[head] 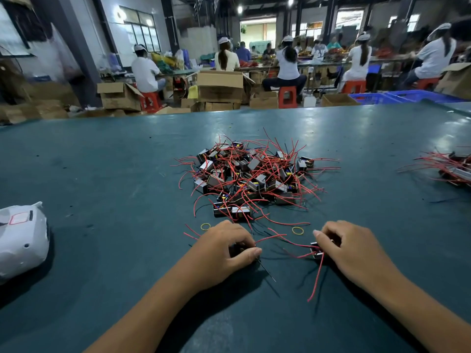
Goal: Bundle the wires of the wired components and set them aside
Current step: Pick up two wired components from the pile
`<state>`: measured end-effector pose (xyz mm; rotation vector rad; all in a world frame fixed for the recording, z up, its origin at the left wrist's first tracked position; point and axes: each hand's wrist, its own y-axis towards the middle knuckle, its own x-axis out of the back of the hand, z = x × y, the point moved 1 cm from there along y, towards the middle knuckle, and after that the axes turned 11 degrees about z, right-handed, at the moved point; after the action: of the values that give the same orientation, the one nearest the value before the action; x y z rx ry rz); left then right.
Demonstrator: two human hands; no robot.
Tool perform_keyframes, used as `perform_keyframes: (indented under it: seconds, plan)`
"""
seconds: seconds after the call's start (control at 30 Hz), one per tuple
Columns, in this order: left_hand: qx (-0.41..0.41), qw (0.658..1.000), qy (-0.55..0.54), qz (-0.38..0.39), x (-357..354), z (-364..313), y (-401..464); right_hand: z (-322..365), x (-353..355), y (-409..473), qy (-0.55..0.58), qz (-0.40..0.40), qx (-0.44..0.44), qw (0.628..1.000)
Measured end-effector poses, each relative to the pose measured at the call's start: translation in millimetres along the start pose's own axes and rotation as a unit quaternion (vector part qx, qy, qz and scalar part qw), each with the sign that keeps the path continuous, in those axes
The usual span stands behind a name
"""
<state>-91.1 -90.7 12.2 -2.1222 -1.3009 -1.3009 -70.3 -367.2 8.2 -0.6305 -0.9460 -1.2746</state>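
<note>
Wired components [248, 178], small dark box-shaped parts trailing red wires, are heaped in one tangled pile at the middle of a dark green table [102, 161]; the parts in the pile are too many and too overlapped to be counted. A second, smaller group of the same parts [451, 166] is seen at the right edge of the table, well apart from the pile and partly cut off by the frame. Two yellow rubber bands are laid flat on the table just in front of the pile: one [205, 227] just beyond the left hand, the other [297, 230] between the two hands. Two bare hands are rested on the table near the viewer. The left hand [224, 248] is curled over one component that is mostly hidden under the fingers, with a red wire [270, 237] running out to the right of the fingertips and a thin dark wire [266, 270] trailing toward the viewer. The right hand [349, 248] is closed around a second component [317, 250], which is held at the fingertips on the hand's left side; its red wires [316, 281] are spread toward the left hand and down toward the viewer. One white plastic bag [23, 240] is set at the table's left edge. In the background, about seven seated workers in white caps are seen at long benches, among cardboard boxes [219, 87], red stools [287, 96] and blue crates [397, 96].
</note>
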Motion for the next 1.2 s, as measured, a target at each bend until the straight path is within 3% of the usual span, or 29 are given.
perform_keyframes:
  seconds: [0.1,0.23,0.47,0.57,0.7,0.77,0.93,1.03,1.2]
  plan:
    - [0.006,1.000,0.005,-0.003,0.3,0.9,-0.2,-0.1,2.5,-0.9,0.004,-0.020,0.032,0.999]
    - [0.001,1.000,0.018,-0.008,0.3,-2.9,0.1,11.3,11.8,-5.2,0.053,-0.067,0.151,0.985]
    - [0.005,1.000,0.023,-0.017,2.9,-6.2,-0.8,17.8,26.2,-9.2,0.132,0.048,0.233,0.962]
    - [0.001,0.999,0.037,-0.035,5.1,-10.6,-2.0,18.6,20.8,-10.2,0.077,0.109,0.256,0.957]
    - [-0.118,0.979,0.099,-0.133,-3.1,-37.1,-1.5,24.7,13.7,-9.5,0.041,0.093,0.271,0.957]
    - [-0.154,0.975,0.135,-0.091,-18.8,-52.2,1.2,24.9,17.5,-9.7,0.054,0.132,0.267,0.953]
    - [-0.103,0.939,0.323,-0.048,-44.7,-72.3,4.6,22.1,32.3,-11.4,0.170,0.255,0.221,0.926]
    - [-0.122,0.944,0.299,-0.069,-48.1,-80.4,3.6,25.2,34.0,-13.6,0.206,0.292,0.222,0.908]
    - [-0.079,0.947,0.309,0.033,-47.2,-72.5,5.8,25.1,35.8,-13.7,0.273,0.318,0.193,0.887]
